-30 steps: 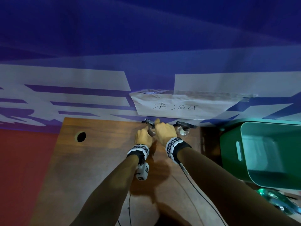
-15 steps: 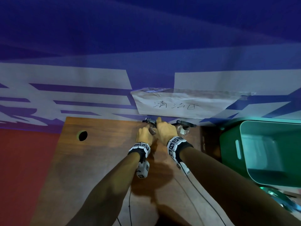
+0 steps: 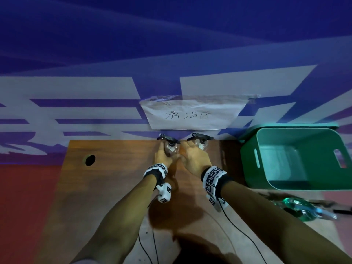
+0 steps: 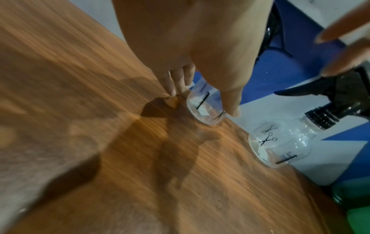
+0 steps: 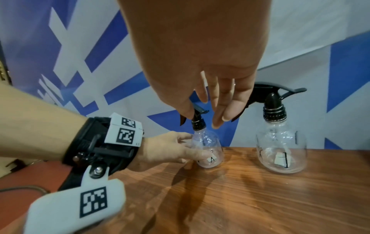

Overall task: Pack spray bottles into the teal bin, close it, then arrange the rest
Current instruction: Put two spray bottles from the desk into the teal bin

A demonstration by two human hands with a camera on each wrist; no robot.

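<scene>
The small clear plastic spray bottle with a black trigger head (image 5: 207,150) stands upright at the wooden surface's (image 3: 114,187) far edge; the left hand's (image 5: 166,152) grip grasps its body, while the right hand (image 5: 210,88) hovers released just above its trigger head. A second clear bottle (image 5: 281,147) stands just right.

Wooden table (image 3: 106,187): two clear spray bottles (image 5: 281,142) upright.
</scene>
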